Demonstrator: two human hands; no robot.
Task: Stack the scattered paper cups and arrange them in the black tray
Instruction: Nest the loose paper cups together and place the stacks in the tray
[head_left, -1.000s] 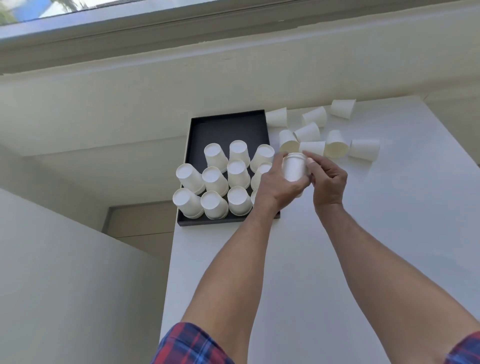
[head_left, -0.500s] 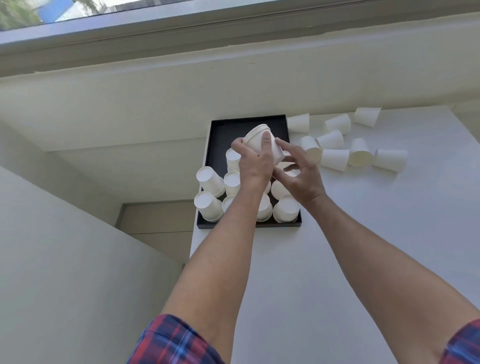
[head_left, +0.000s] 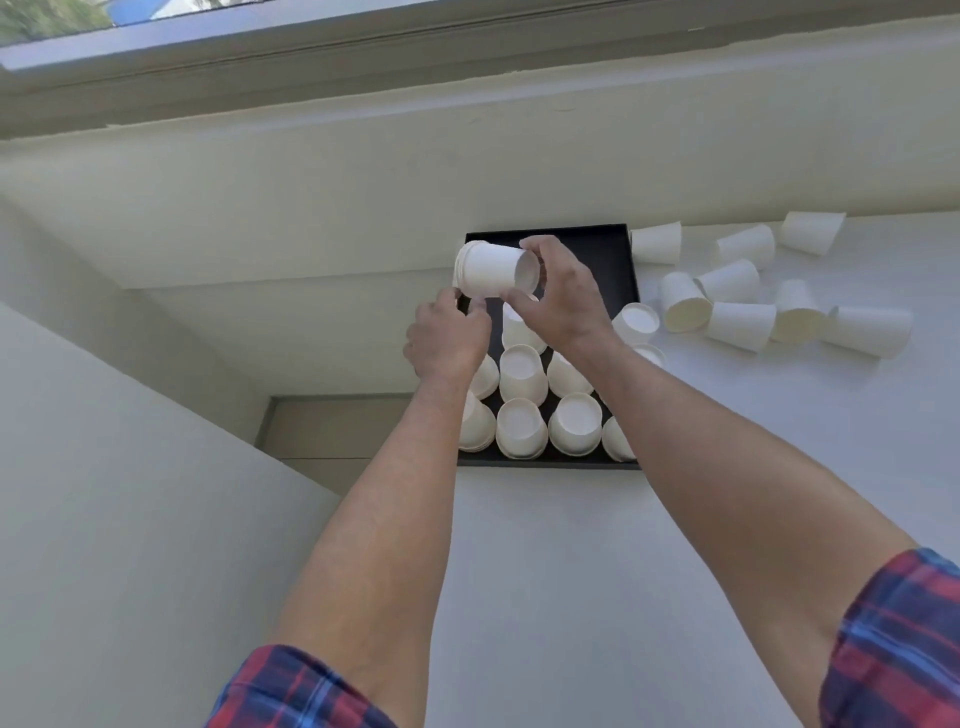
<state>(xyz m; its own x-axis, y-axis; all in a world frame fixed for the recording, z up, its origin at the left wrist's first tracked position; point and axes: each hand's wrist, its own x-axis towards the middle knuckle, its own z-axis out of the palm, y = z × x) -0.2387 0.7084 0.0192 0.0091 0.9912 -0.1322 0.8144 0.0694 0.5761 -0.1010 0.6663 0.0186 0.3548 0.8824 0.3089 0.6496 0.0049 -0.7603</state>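
Note:
A short stack of white paper cups lies on its side in the air above the far-left corner of the black tray. My right hand grips the stack's base end, thumb below and fingers on top. My left hand is under the stack's rim end, its curled fingertips pinching the lower rim. Several upside-down cup stacks stand in rows in the near half of the tray, some hidden by my arms. Several loose cups lie on their sides on the white table, to the right of the tray.
The white table ends just left of the tray, with a drop to a lower ledge. A white wall and a window sill run behind the tray. The tray's far half shows bare black floor.
The stack has moved toward the tray's far-left corner and turned on its side. My right hand has taken hold of its base, and my left hand has shifted down to the rim end.

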